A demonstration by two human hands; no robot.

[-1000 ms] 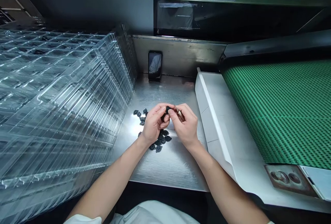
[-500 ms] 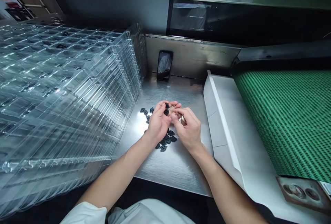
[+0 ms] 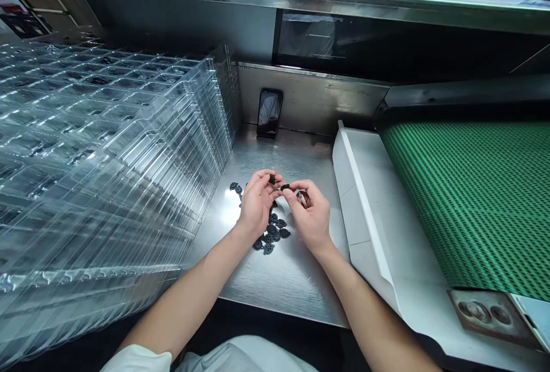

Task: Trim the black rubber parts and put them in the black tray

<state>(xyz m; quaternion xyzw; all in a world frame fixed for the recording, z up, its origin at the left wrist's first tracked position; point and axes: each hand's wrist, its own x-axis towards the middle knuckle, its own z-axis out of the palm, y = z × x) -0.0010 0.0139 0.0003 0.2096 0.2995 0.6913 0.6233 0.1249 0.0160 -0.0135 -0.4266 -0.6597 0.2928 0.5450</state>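
Observation:
My left hand is closed with a small black part at its fingers, palm turned inward. Between the thumb and forefinger of my right hand is another small black part. A slim tool with a shiny metal end is tucked in the curled fingers of the same hand; its kind does not show. Both hands are close together above the steel tray. Under and beside them lie several round black parts with small tabs, and a few more black parts sit left of my left hand.
Tall stacked clear plastic trays fill the left side. A phone leans against the back steel wall. To the right are a white chute, a green conveyor belt and a metal plate with round recesses.
My right thumb and forefinger now hold a black part that was at my left fingers. The thin tool tip that lay between the hands has drawn back into my right hand. The view tilted slightly.

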